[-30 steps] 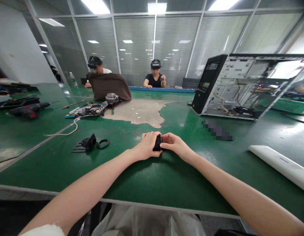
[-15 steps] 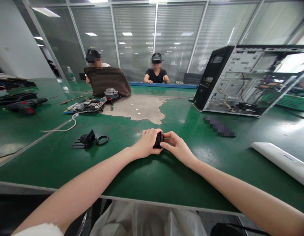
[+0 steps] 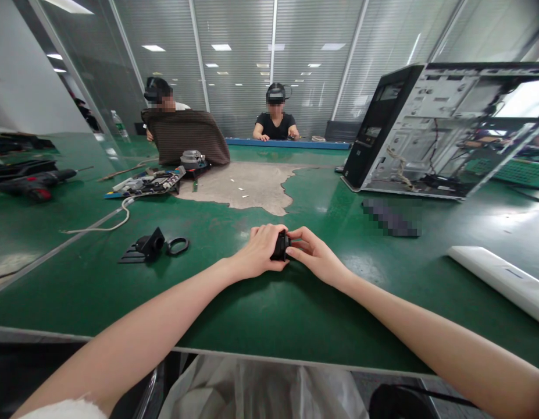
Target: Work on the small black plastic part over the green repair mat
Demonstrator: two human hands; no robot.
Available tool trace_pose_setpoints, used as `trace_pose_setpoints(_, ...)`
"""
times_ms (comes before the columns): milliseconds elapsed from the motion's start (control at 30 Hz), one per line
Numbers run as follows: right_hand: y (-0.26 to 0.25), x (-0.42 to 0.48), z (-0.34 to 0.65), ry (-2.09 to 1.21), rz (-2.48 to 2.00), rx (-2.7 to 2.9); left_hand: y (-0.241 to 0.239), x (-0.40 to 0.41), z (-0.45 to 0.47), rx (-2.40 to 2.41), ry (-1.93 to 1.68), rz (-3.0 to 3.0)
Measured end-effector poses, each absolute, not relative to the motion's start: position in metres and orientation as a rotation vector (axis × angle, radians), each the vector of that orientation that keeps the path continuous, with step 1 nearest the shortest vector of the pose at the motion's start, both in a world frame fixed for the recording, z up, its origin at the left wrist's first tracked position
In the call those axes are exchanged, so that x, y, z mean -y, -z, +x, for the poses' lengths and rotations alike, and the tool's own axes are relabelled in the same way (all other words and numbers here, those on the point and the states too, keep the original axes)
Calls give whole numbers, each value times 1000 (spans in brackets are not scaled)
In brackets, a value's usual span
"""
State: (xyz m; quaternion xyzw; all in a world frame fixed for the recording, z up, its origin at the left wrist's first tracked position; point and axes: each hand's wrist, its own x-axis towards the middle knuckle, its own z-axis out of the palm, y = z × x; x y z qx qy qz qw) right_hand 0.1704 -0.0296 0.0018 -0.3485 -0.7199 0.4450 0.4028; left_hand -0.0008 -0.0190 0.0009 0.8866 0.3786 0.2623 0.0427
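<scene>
My left hand is wrapped round a small black plastic part near the middle of the green table. From the right, the fingertips of my right hand pinch the same part at its right end. Much of it is covered by my fingers, so its exact kind cannot be told. To the left on the tabletop lie a black bracket with an upright plate and slotted foot, and a black ring beside it.
An opened computer case stands at the right. In front of it lie a blurred dark object and a long white casing. At left are a circuit board, a white cable and a drill. Two people sit opposite.
The camera view has shifted slightly, so the surroundings appear a little higher. Both hands keep their hold on the black part, with little visible movement of the fingers.
</scene>
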Motion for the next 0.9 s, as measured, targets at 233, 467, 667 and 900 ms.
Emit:
trace_pose_setpoints(233, -3, 34, 171, -1169, -848, 1826, -1, 19, -1, -1147, -801, 2689)
trace_pose_setpoints(467, -1, 27, 168, -1148, -887, 1759, -1, 19, 0, -1148, -794, 2703)
trace_pose_setpoints(667, -1, 29, 171, -1152, -883, 1840, -1, 19, -1, -1137, -809, 2724)
trace_pose_setpoints(900, -2, 31, 172, -1155, -780, 1897, -3, 20, 0, -1141, -796, 2723)
